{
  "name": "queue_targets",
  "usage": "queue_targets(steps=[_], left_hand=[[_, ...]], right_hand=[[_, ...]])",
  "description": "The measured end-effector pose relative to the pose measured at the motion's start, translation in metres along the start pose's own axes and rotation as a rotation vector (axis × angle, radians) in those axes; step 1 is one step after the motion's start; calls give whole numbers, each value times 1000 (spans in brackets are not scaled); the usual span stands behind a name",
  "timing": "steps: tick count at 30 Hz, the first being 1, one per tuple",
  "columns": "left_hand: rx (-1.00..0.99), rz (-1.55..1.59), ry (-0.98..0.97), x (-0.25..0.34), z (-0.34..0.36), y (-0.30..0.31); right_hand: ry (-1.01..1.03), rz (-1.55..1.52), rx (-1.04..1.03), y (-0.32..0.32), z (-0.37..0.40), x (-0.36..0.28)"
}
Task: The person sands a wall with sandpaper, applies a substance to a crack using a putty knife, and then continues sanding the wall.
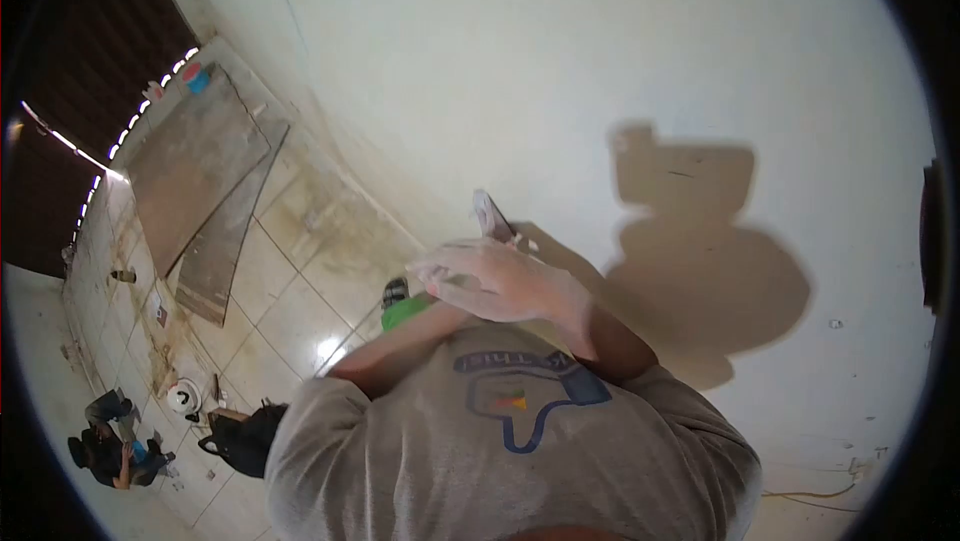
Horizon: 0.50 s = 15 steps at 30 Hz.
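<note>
My right hand (495, 281), coated in white dust, lies across my left forearm (405, 346) and wrist, its fingers stretched out toward the left. Most of my left hand is hidden beneath it. Just past the right hand, a narrow piece smeared with white (485, 211) sticks up, with a thin dark edge along its right side. White crumbs (522, 242) cling beside it. I cannot tell whether this piece is a tool in my left hand. Both arms cross in front of my grey T-shirt (460, 461), close to the pale wall (520, 71).
Large worn boards (195, 171) lie on the tiled floor (300, 316) at left, with a blue-and-red container (196, 79) beyond. A person (115, 446) sits at lower left near a white rounded object (184, 397) and a black bag (245, 439). A yellow cable (810, 494) runs at lower right.
</note>
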<state>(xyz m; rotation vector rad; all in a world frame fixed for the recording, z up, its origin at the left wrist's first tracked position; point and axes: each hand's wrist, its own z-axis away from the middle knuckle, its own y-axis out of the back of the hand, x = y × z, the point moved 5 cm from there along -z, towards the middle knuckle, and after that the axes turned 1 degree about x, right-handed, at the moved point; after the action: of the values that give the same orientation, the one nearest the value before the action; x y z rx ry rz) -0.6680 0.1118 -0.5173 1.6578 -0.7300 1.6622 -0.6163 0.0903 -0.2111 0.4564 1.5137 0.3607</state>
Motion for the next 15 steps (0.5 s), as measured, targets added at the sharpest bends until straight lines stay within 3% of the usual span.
queue_targets(steps=[10, 15], left_hand=[[51, 138, 4, -10, -8, -47], [132, 233, 104, -41, -77, 4]], right_hand=[[10, 73, 70, 10, 38, 26], [-58, 28, 92, 15, 24, 35]])
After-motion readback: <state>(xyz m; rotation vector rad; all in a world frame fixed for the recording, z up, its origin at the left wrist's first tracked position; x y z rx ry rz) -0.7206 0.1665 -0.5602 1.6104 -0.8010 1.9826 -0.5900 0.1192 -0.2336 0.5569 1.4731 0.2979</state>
